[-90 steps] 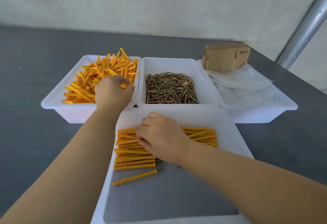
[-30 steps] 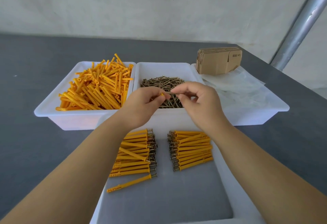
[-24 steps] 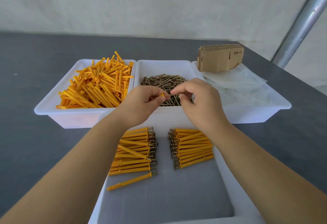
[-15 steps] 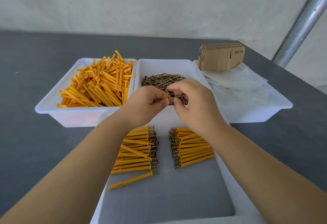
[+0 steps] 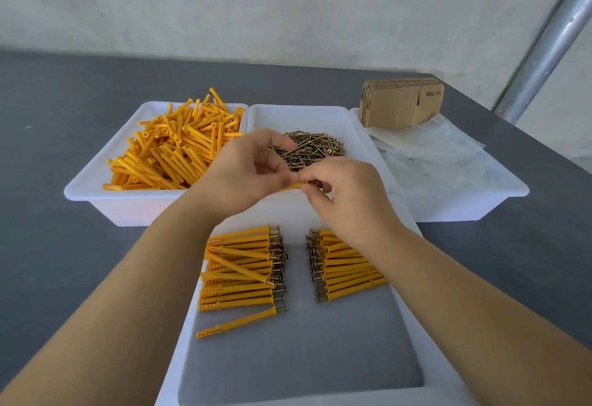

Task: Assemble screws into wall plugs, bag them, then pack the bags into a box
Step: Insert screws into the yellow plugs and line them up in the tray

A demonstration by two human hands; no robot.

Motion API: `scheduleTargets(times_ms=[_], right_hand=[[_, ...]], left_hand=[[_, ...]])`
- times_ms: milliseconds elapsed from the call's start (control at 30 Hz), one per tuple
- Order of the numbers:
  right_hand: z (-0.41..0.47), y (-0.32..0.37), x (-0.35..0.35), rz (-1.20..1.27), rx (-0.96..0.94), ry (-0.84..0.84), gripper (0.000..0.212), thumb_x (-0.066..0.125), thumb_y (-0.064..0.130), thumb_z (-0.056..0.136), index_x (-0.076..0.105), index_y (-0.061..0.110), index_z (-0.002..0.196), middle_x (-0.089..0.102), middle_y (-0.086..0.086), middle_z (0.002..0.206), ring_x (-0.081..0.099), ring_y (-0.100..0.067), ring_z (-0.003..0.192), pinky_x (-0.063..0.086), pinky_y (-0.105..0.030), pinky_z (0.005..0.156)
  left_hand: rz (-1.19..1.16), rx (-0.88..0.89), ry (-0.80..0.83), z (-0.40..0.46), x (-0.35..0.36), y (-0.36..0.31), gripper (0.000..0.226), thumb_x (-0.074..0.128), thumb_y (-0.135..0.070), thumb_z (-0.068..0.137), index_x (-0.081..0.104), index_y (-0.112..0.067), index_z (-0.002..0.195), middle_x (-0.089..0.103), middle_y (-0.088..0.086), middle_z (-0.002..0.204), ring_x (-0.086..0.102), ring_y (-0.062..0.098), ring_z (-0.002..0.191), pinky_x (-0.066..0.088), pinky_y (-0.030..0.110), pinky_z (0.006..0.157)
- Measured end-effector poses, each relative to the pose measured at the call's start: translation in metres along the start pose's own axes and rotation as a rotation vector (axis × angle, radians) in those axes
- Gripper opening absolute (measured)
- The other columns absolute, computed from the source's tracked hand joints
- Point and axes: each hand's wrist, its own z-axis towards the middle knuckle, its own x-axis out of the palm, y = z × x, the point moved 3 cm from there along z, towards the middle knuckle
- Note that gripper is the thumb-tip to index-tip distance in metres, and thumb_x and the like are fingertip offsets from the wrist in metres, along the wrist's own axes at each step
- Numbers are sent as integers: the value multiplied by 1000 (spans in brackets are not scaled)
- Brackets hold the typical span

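On the grey bench (image 5: 64, 245), behind the near tray (image 5: 179, 357) of assembled pairs, three bins are ranged: the plug bin (image 5: 96, 194) left, the screw bin (image 5: 304, 114) middle, and the bag bin (image 5: 480, 200) with flat cartons (image 5: 397, 104) right. Above the near tray's far edge, the wall plug (image 5: 296, 185) is now pinched by the right hand (image 5: 349, 200), while the left hand (image 5: 246, 171) has loosened, its fingers relaxed, where half a second ago it gripped the plug. The screw, then half exposed, is no longer seen, so this pair is judged seated and ready for the right-hand pile (image 5: 346, 264).
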Motion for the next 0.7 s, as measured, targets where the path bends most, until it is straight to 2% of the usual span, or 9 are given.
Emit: scheduleTargets(times_ms=[67,133,233,367,467,533,567,633,700], right_hand=[[-1,3,2,43,-11,66,17,70,11,88,77,17,101,70,3,91,57,-8,77,53,-34,74],[-3,8,9,27,-56,170,16,69,11,87,77,16,100,66,2,95,55,-7,78,52,-31,75],[-10,18,25,-88,-117,341,17,62,17,93,75,17,103,58,1,102,56,-15,88,49,-33,78],[-14,27,48,-247,-144,480,20,51,17,96,68,13,106,56,-4,104,57,-24,95,49,-39,81],[-15,31,61,-266,-163,524,16,51,11,95,64,11,104,57,-6,101,58,-25,92,51,-42,78],[-16,31,65,-280,-175,546,15,52,12,95,63,12,103,57,-6,102,58,-25,92,51,-42,77],[-15,31,64,-278,-171,547,15,53,16,96,64,13,105,57,-5,103,57,-24,93,51,-42,77],[-13,28,57,-259,-156,499,21,57,28,96,66,17,111,56,-2,107,57,-23,96,51,-40,77],[-6,26,44,-187,-139,364,24,59,34,94,68,20,111,57,1,104,57,-20,92,50,-39,74]], left_hand=[[-99,12,-170,2,-12,4,21,74,-16,87,67,-17,106,71,10,85,67,17,77,53,26,69],[-125,12,-399,3,-25,10,3,68,-18,91,69,-21,92,69,3,81,68,12,76,50,21,67],[3,-30,-582,3,-32,20,15,64,-20,92,66,-27,79,68,-7,76,68,16,75,53,29,65],[185,-108,-609,6,-36,36,12,63,-25,91,67,-27,80,66,-7,76,63,17,76,54,38,70],[264,-152,-597,9,-36,46,8,63,-26,91,69,-22,86,64,-11,78,59,14,75,51,34,66],[352,-192,-568,10,-36,52,10,62,-25,92,70,-20,94,68,-6,91,59,16,82,46,29,64],[425,-219,-541,12,-36,56,14,61,-25,92,71,-19,101,69,-2,101,60,18,90,46,30,66],[599,-306,-455,16,-35,62,25,58,-25,95,68,-19,116,64,8,120,57,29,111,50,40,83],[793,-431,-333,19,-30,64,30,50,-27,98,63,-20,124,56,15,128,47,39,121,44,49,97]])
